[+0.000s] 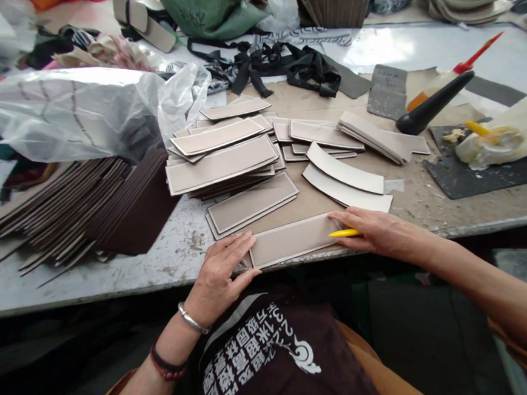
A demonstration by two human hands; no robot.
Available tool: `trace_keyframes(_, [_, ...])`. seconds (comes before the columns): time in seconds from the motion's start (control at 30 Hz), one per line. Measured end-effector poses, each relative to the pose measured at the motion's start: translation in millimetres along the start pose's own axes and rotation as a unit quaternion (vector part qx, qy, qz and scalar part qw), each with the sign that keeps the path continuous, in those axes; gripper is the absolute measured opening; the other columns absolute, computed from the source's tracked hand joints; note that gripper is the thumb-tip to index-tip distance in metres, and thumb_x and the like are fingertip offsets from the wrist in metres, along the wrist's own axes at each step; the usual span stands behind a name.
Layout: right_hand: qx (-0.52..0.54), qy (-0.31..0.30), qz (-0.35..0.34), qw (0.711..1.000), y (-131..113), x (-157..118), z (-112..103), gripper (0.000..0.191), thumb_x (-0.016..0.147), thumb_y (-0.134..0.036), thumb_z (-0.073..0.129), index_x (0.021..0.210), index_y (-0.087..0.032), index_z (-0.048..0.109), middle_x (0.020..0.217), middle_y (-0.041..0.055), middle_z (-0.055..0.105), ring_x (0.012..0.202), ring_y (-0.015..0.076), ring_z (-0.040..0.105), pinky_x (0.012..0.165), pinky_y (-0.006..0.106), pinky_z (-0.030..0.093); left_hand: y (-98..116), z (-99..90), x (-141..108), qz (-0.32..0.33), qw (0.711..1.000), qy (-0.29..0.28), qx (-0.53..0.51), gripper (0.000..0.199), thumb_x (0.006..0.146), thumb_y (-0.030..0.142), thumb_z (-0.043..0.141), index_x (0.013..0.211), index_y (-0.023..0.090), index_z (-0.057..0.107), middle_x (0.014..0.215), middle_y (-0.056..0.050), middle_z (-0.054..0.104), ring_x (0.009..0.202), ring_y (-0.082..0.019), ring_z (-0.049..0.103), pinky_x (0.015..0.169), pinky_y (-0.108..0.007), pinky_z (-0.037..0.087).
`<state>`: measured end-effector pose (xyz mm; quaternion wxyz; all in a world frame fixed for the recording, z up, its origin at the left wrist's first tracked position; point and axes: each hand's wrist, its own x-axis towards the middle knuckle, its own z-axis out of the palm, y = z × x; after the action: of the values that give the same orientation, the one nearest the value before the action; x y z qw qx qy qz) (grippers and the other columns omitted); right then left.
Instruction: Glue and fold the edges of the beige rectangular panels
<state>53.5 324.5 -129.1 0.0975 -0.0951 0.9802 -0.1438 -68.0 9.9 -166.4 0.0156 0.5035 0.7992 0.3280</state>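
A long beige panel (294, 239) with a pale border lies along the table's front edge. My left hand (221, 274) is closed about its left end, fingertips at the far corner and thumb at the near one. At the other end, my right hand (370, 228) pinches a yellow pointed stick (345, 233), its tip over the panel, while the forefinger touches the far right corner. Just beyond lie two similar panels (253, 203), one on the other. Two curved cream pieces (348, 175) rest to their right. Farther back is a loose pile of beige panels (222, 163).
Dark brown panels (132, 211) are fanned out at left beneath a clear plastic bag (69, 112). Black straps (290, 67) lie at the back. At right are a black cone-shaped tool (434, 105), a red-tipped bottle (456, 69) and a glue-smeared container (505, 133) on a dark mat.
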Motion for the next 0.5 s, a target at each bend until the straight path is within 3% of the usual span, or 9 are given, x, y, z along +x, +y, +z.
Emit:
trace_keyframes(0.23, [0.019, -0.023, 0.025, 0.999, -2, 0, -4, 0.04, 0.087, -0.027, 0.048, 0.124, -0.012, 0.045, 0.099, 0.0124, 0.056, 0.088, 0.0217, 0.056, 0.078, 0.032, 0.047, -1, 0.2, -2, 0.03, 0.999, -0.008, 0.028, 0.031, 0.084, 0.024, 0.058, 0.115, 0.023, 0.057, 0.127, -0.01, 0.054, 0.116, -0.025, 0.048, 0.093, -0.045, 0.044])
trace_keyframes(0.5, [0.056, -0.028, 0.152, 0.986, -10, 0, -11, 0.029, 0.087, -0.023, 0.048, 0.112, -0.012, 0.056, 0.103, 0.012, 0.06, 0.095, 0.0225, 0.055, 0.085, 0.031, 0.041, -4, 2.3, -2, 0.058, 0.997, -0.003, 0.049, 0.032, 0.085, 0.024, 0.057, 0.117, 0.022, 0.056, 0.128, -0.009, 0.052, 0.116, -0.025, 0.046, 0.092, -0.044, 0.044])
